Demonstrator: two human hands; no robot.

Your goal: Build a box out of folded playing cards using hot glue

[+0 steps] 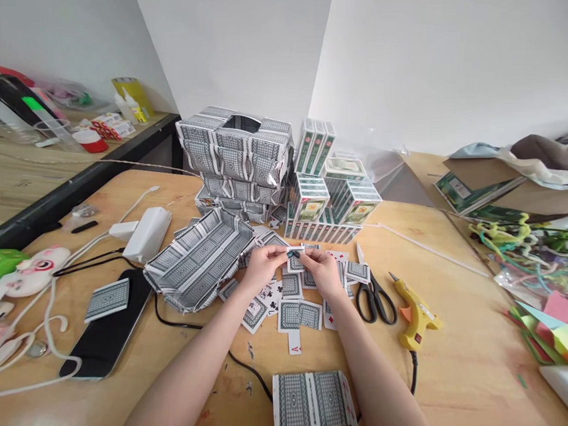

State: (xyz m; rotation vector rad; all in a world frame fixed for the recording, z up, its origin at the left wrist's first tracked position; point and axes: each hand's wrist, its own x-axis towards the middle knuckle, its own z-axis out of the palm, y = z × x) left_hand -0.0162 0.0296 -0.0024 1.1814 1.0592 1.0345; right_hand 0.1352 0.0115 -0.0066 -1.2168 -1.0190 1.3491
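Observation:
My left hand (267,264) and my right hand (323,270) meet in front of me, both pinching one grey-backed playing card (296,263) by its upper edge. Below them, loose playing cards (288,313) lie scattered, some face up. To the left of my left hand sits an open tray built from playing cards (206,253). Close to the table's front edge lies a panel of joined cards (312,401). Black-handled scissors (376,302) and a yellow glue gun (415,317) rest to the right of my right hand.
Behind stand a large box made of cards (238,155) and stacked card decks (332,199). A phone (109,337) with a card on it, a white power adapter (148,235) and cables lie left. Coloured paper (556,328) and a cardboard box (507,186) are at the right.

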